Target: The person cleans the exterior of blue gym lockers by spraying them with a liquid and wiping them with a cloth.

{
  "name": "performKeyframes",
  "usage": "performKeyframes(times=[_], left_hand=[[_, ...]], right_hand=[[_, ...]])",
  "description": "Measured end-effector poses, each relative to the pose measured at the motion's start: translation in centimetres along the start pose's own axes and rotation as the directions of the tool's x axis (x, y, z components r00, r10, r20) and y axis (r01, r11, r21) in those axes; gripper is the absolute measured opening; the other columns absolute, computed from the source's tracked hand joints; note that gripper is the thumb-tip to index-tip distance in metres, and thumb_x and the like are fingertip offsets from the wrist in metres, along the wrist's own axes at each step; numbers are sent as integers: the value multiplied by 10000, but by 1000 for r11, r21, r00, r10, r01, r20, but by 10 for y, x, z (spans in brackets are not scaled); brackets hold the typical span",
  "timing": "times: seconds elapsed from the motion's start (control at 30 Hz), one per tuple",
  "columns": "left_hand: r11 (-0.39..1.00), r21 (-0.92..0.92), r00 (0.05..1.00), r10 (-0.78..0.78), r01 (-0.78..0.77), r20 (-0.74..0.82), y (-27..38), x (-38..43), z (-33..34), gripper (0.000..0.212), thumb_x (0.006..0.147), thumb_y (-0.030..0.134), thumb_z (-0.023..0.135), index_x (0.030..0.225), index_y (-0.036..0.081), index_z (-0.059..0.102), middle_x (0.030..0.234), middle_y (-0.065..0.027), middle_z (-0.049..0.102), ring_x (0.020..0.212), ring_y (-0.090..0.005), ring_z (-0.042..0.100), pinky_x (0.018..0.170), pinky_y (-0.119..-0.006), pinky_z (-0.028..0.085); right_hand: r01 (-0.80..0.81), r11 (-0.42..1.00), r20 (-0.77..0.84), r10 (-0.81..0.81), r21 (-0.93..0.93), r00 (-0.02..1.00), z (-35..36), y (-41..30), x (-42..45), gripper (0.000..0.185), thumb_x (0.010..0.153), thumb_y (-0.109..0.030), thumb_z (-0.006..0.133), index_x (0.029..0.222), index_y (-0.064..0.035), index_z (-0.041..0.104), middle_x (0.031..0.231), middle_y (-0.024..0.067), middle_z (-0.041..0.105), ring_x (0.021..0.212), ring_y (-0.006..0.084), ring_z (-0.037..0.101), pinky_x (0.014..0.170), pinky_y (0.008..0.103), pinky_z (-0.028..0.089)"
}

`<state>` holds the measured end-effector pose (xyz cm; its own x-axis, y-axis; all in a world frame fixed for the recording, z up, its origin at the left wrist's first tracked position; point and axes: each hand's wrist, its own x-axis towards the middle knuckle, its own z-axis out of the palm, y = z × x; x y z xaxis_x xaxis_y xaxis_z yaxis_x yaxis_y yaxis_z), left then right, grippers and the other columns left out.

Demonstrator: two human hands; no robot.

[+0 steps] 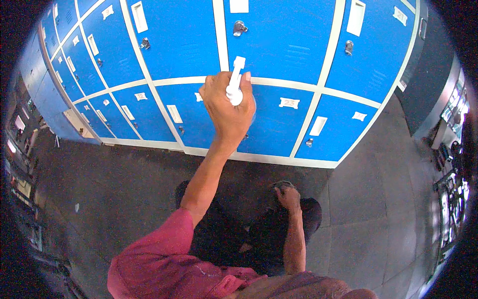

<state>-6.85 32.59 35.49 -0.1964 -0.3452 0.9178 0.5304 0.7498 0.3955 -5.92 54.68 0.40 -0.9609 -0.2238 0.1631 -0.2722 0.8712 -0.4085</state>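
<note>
My left hand (227,102) is stretched out in front of the blue metal lockers, its fingers wrapped around the neck of a spray bottle. The bottle's white trigger head (234,88) rises above the hand, nozzle towards the lockers; most of its body is hidden under the hand. Lower down, by my right knee, my right hand (290,198) has its fingers curled on a small dark object (282,184), perhaps a cloth, too dim to tell. Closest to the nozzle is an upper blue locker door (276,48) with a metal lock (239,28).
The lockers stand in rows with white frames (321,89), recessed white handles (318,126) and number plates (289,102). A dark grey cabinet (422,82) stands at the right. Below is a grey tiled floor (358,239). Blurred clutter (450,202) lines the right edge.
</note>
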Motion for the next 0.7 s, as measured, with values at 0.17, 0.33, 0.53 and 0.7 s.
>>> performKeyframes(times=[0.17, 0.33, 0.53, 0.7], left_hand=[[988, 13, 985, 156, -155, -70, -10, 1, -6, 127, 783, 141, 670, 783, 59, 572, 749, -84, 556, 736, -269, 481, 681, -405, 310], [1000, -3, 993, 14, -13, 114, -24, -34, -11, 143, 785, 144, 668, 773, 56, 556, 749, -88, 558, 739, -278, 485, 675, -413, 312], [961, 14, 889, -262, 277, 376, -96, -124, -15, 170, 837, 189, 628, 878, 27, 598, 782, -143, 586, 742, -334, 549, 665, -423, 384], [899, 20, 758, -380, 437, 531, -163, -225, -31, 237, 853, 229, 623, 926, 5, 594, 833, -179, 615, 787, -377, 600, 656, -444, 453]], right_hand=[[118, 993, -91, -117, 3, 989, -1, -6, 3, 304, 839, -357, 590, 895, -75, 688, 914, 171, 652, 853, 376, 613, 733, 465, 495], [195, 975, -237, -166, 105, 957, -3, -4, -4, 272, 852, -301, 589, 883, -44, 673, 904, 197, 643, 838, 404, 601, 726, 445, 503], [-158, 608, 21, 227, 778, 974, -69, -32, -8, 375, 898, -328, 582, 725, 4, 600, 665, 25, 589, 619, 149, 553, 589, 359, 459], [67, 785, -285, 143, 616, 948, -198, -87, 6, 261, 899, -246, 590, 784, -13, 609, 661, 2, 555, 612, 88, 459, 535, 279, 358]])
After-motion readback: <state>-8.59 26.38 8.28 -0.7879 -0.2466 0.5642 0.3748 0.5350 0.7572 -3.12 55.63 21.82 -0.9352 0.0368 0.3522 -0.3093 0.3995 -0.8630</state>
